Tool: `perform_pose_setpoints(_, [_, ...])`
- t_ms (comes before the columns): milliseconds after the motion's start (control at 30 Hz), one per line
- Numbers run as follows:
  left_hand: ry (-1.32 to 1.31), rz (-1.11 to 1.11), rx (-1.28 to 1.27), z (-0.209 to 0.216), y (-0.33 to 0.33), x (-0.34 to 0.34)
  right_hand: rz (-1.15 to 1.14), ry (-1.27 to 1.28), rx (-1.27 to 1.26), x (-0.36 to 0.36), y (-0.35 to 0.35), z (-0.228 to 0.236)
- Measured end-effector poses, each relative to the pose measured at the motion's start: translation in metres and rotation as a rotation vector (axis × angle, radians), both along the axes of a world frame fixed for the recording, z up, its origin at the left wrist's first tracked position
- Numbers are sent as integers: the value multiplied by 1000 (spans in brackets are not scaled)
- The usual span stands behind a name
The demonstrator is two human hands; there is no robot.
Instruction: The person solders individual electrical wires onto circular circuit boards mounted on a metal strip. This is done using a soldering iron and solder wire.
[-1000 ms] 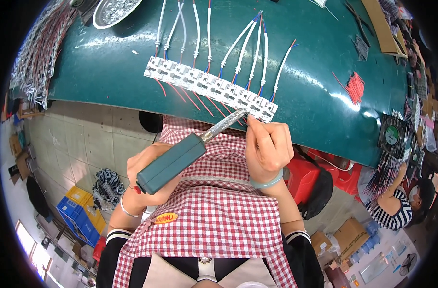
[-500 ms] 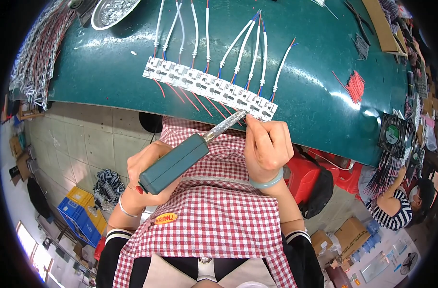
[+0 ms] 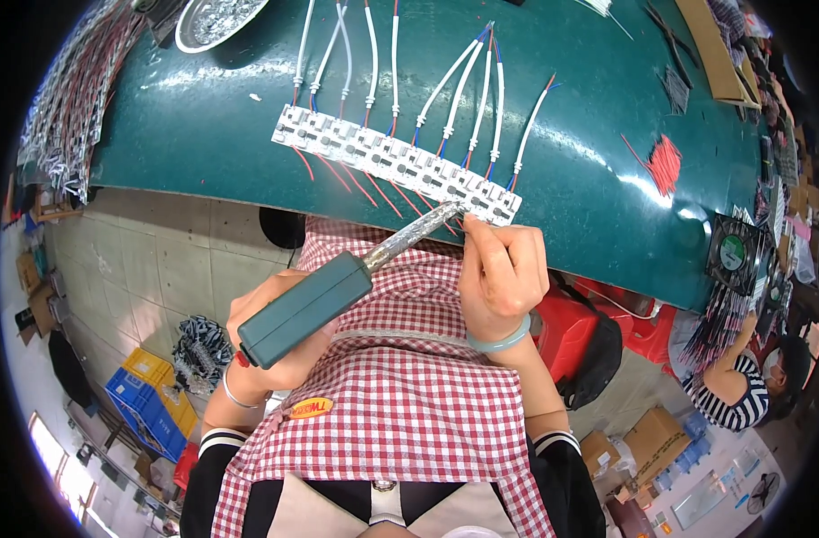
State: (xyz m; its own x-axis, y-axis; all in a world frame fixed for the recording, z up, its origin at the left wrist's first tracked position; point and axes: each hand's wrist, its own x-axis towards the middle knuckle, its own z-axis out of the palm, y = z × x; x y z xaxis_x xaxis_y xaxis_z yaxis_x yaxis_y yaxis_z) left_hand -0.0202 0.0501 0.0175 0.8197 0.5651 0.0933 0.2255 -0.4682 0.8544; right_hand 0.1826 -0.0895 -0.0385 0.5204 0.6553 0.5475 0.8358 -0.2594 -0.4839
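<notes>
My left hand (image 3: pixel 279 314) is wrapped round the green handle of a soldering iron (image 3: pixel 306 309). Its silver barrel slants up to the right, and the tip meets the front edge of a row of white plastic modules (image 3: pixel 396 166) near its right end. Just right of the tip, my right hand (image 3: pixel 503 269) is closed in a pinch at that edge, seemingly on a thin red wire; the fingers mostly hide it. Several short red wires (image 3: pixel 364 190) stick out from the front of the row. White-sleeved cables (image 3: pixel 452 103) with red and blue cores run from its back.
The row lies on a green tabletop (image 3: pixel 194 134) close to its front edge. A bowl of silvery bits (image 3: pixel 219 22) stands at the back left beside bundled wires (image 3: pixel 73 99). To the right are loose red wires (image 3: pixel 665 164), pliers (image 3: pixel 671 36) and a fan (image 3: pixel 732 254). A co-worker (image 3: pixel 736 390) sits far right.
The soldering iron's handle and my left hand have drawn back slightly left and down, the tip staying by the row's edge. My right hand keeps its pinch in nearly the same spot.
</notes>
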Motion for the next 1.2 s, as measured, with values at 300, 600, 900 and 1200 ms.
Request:
perform_pose_setpoints(300, [5,75,-80,-3,-1,-6,62,5,90,-3,5,6])
perform_pose_setpoints(600, [0,75,-79,-9,-1,-7,60,43,2,-1,13,4])
perform_pose_setpoints(900, [-20,84,-108,-10,1,-4,58,44,-51,-1,14,7])
perform_pose_setpoints(1200, [-45,64,-65,-13,3,-3,66,50,-47,-2,14,8])
